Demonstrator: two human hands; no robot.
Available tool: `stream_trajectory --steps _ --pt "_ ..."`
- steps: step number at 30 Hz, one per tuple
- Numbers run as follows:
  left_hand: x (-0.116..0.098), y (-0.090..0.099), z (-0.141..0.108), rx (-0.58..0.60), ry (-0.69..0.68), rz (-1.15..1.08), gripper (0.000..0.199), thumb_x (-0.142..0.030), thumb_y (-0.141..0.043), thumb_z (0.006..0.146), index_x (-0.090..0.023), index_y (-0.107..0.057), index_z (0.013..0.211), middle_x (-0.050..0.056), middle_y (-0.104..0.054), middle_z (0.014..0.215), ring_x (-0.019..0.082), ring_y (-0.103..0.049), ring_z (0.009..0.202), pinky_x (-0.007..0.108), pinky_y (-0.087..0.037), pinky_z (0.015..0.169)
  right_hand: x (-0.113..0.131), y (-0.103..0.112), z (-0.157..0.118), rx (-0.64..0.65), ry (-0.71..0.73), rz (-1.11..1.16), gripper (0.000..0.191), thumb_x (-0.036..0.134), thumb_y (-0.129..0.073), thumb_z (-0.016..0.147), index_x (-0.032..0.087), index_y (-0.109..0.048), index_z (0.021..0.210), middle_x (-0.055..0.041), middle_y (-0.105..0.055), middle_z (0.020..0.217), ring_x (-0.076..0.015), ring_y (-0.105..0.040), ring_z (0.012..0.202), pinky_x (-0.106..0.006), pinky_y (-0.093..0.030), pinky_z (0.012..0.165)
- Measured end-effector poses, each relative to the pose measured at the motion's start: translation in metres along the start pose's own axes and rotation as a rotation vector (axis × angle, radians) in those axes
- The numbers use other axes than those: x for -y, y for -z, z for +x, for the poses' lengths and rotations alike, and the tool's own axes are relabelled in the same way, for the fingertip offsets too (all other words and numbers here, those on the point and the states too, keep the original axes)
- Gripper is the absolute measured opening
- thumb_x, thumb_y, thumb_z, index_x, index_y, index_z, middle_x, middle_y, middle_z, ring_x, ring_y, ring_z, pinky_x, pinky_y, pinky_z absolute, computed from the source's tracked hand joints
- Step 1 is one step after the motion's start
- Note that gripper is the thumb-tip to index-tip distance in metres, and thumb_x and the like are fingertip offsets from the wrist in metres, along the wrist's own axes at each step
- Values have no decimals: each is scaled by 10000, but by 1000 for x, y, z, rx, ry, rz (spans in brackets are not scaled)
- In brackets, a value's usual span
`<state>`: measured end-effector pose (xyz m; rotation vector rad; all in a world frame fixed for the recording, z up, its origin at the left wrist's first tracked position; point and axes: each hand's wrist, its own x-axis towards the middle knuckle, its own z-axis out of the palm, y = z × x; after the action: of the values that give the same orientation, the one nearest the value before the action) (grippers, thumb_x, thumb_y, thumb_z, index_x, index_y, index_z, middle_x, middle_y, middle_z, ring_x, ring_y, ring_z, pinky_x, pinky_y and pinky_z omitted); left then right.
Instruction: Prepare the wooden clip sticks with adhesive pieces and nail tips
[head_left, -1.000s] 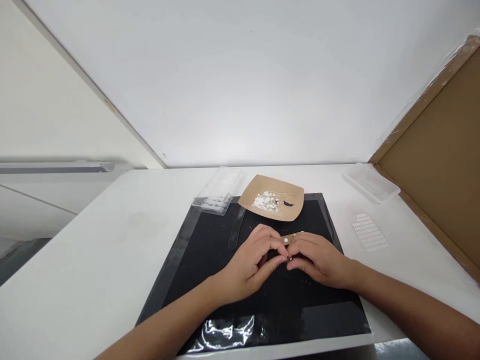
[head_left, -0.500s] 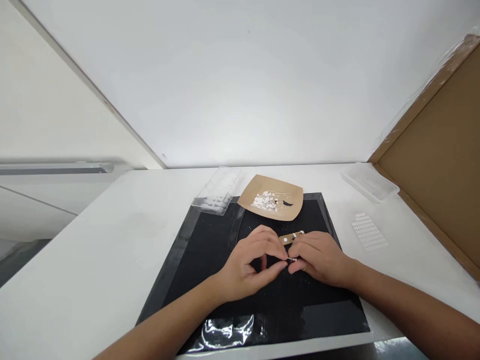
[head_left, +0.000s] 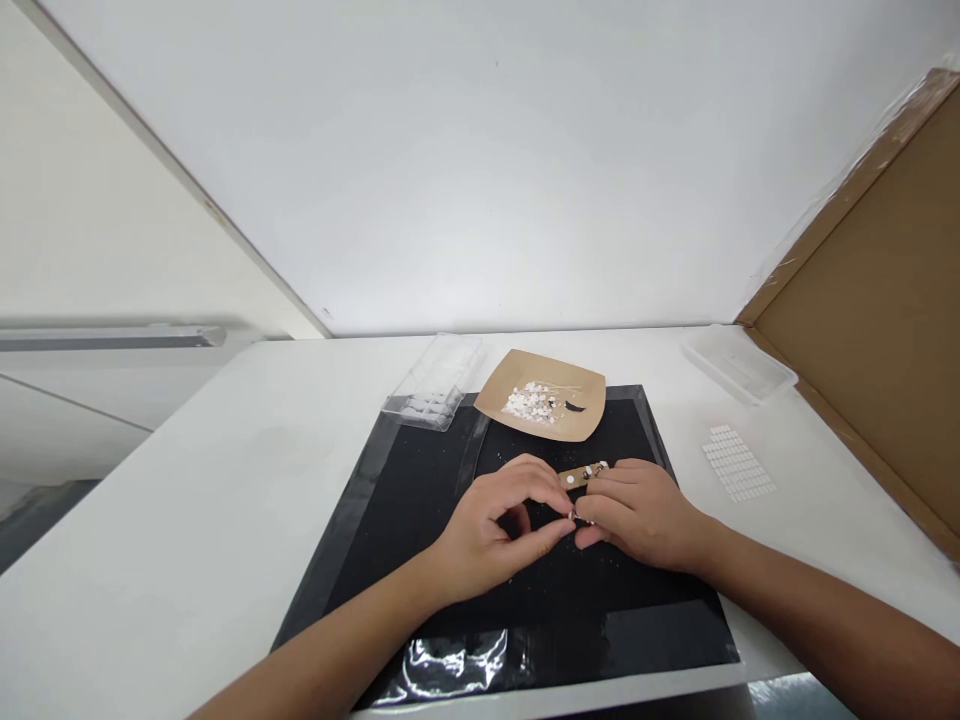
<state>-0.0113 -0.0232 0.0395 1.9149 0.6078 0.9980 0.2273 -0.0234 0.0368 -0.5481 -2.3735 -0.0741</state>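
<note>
Over the black mat, my left hand pinches a tiny shiny piece between thumb and forefinger. My right hand has its fingers curled around the other end of the same piece, close to the left fingertips. What the piece is cannot be made out, as the fingers cover most of it. Just behind the fingertips lies a narrow brown strip with a white dot and small dark and white bits on it; its right end is beside my right knuckles.
Behind the hands, a brown square dish holds many small white pieces and a black sliver. A clear compartment box stands left of it. On the right are a sheet of white dots, a clear tray and a cardboard panel.
The left fingertips have shifted very slightly, and the tiny piece between the hands shows at a slightly different angle. The dish, box and strip stay where they were.
</note>
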Motion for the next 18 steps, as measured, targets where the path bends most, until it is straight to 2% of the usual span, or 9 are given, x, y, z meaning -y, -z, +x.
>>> stream_trajectory --steps 3,7,11,15,18 --pt "2 2 2 14 -55 2 234 -60 -752 883 -213 -775 1058 107 -774 954 227 -682 1024 139 -493 480 2 2 0 -8 8 -40 418 399 -473 1141 169 -618 823 13 -682 746 -116 -606 696 -272 -327 625" --pt "4 3 4 -6 -116 -22 245 -30 -744 874 -211 -804 1028 108 -785 942 225 -698 986 183 -572 543 4 8 2 -2 23 -134 336 321 -543 1119 171 -621 829 20 -656 737 -113 -572 682 -288 -284 622" --pt "1 0 2 -21 21 -158 158 -94 -729 908 -193 -819 993 134 -746 953 244 -696 985 135 -536 410 6 12 4 29 58 -188 301 285 -580 1099 171 -629 825 29 -597 698 -128 -523 675 -306 -276 633" --pt "-2 -3 -2 -13 169 -301 78 -161 -746 912 -168 -810 956 134 -710 966 253 -697 980 140 -560 383 7 16 5 48 86 -249 256 268 -634 1066 172 -639 830 36 -540 677 -138 -471 668 -324 -268 639" --pt "-3 -4 -3 -1 277 -378 71 -197 -759 908 -148 -792 948 116 -691 987 199 -706 832 151 -570 378 7 18 5 53 108 -286 260 280 -653 1054 176 -640 816 37 -513 672 -143 -443 664 -331 -267 638"
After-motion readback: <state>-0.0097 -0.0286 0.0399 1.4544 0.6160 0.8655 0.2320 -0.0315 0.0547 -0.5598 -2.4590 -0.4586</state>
